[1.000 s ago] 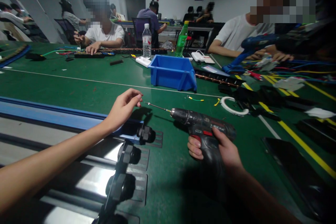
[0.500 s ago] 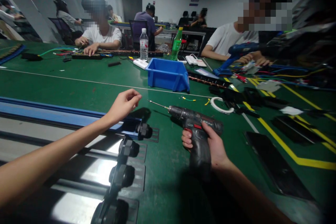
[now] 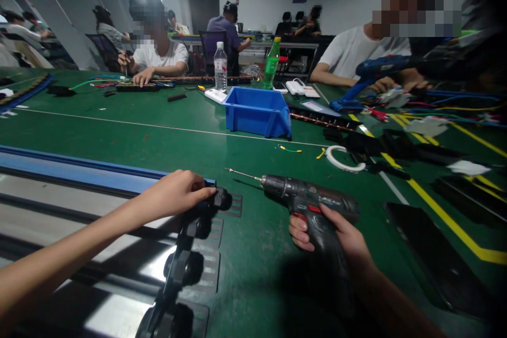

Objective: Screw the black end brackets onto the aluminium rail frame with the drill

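Note:
My right hand (image 3: 335,229) is wrapped round the grip of a black and red cordless drill (image 3: 309,195). A long thin bit (image 3: 245,174) with a small tip points left over the table. My left hand (image 3: 188,190) is closed at the end of the nearest blue-edged metal profile (image 3: 99,169), its thumb and fingers beside a black cable gland (image 3: 221,198). Whether a small part sits between those fingers is hidden. More black glands (image 3: 184,268) stick out from the ends of the grey metal profiles (image 3: 114,285) at lower left, each with a flat slotted black plate by it.
A blue bin (image 3: 257,113) stands ahead on the green table (image 3: 253,285), near a water bottle (image 3: 221,66) and a green bottle (image 3: 272,63). A white ring (image 3: 344,159) and a black phone-like slab (image 3: 435,259) lie right. Two co-workers sit opposite, by wires and a blue drill (image 3: 368,79).
My left hand has come down from above the table to the profile's end by the gland. The drill in my right hand sits slightly lower and farther right in view.

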The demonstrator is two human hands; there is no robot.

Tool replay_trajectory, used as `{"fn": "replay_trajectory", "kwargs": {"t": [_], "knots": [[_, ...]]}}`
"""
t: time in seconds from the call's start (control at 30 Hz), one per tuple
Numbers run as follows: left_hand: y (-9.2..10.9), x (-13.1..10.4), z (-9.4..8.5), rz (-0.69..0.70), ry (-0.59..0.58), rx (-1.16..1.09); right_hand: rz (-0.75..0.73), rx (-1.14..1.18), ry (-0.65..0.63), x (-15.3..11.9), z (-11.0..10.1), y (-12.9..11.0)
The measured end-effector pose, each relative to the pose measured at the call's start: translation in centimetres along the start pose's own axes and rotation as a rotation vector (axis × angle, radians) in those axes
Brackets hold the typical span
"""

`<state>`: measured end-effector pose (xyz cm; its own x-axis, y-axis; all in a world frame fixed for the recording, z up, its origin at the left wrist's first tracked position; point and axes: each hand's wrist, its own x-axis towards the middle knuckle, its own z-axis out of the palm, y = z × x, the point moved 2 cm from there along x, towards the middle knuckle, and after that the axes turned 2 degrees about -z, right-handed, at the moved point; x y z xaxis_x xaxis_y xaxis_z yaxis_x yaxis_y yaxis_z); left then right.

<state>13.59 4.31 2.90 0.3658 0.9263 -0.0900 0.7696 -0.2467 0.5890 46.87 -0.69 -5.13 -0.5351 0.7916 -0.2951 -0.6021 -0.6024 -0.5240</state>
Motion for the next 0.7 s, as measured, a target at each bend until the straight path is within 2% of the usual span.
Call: {"fn": "replay_trajectory", "kwargs": {"t": [0.17,0.3,0.53,0.7], "knots": [[-0.5,-0.2,1.3,-0.020,0.069,-0.074,0.000,-0.062,-0.023,-0.6,0.0,-0.1],[-0.4,-0.6,1.9,-0.067,0.088,-0.012,0.023,-0.146,-0.029,-1.4,0.4,-0.5],[0.2,-0.9,1.9,-0.193,-0.046,0.103,0.057,-0.086,-0.030,-1.3,0.2,-0.2],[-0.1,-0.8,2.0,-0.190,-0.100,0.088,0.098,-0.083,-0.063,-1.0,0.1,0.0]]}}
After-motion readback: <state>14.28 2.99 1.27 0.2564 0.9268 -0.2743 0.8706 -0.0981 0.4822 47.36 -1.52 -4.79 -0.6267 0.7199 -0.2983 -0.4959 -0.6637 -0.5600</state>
